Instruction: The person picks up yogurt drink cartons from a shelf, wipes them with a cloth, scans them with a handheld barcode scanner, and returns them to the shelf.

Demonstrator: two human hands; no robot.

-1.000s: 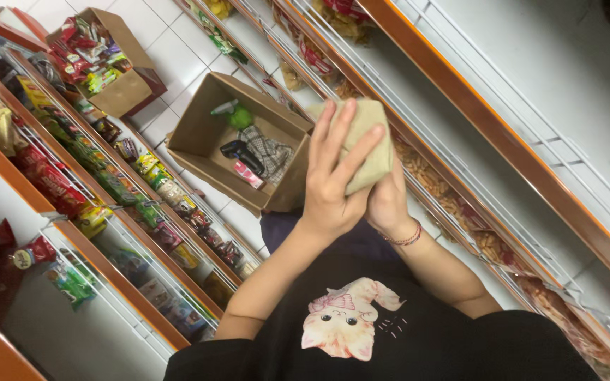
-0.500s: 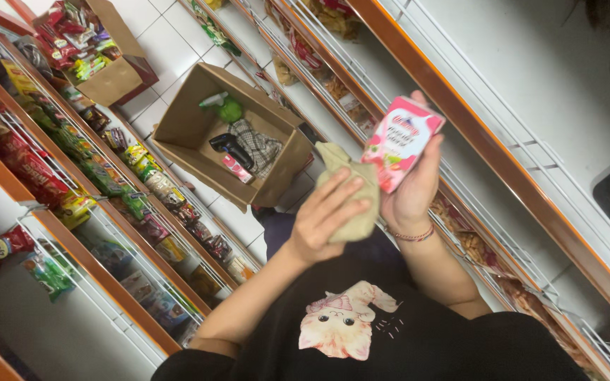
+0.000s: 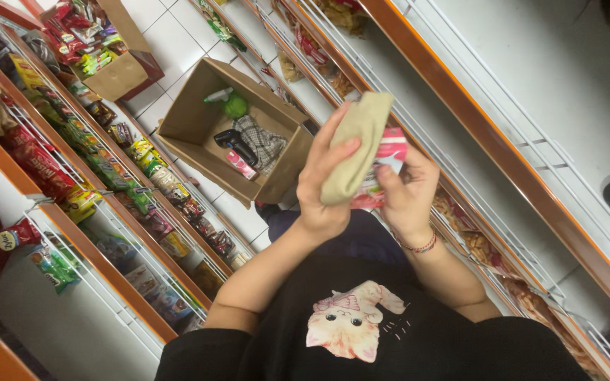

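Cloth | long axis upright | left hand presses onto pink packet

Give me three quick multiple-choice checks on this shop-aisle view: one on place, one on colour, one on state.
1. Where is the open cardboard box?
A. on the tiled floor between the shelves
B. on the top shelf
C. in the person's arms

2. What colour is the cloth?
A. blue
B. beige
C. black

3. How is the pink packet held?
A. it lies in the box
B. it hangs from a shelf hook
C. the right hand grips it while the left hand presses the cloth on it

Answers:
1. A, the box sits on white tiles in the aisle.
2. B, the cloth is a pale tan.
3. C, right fingers wrap the packet and the cloth covers part of it.
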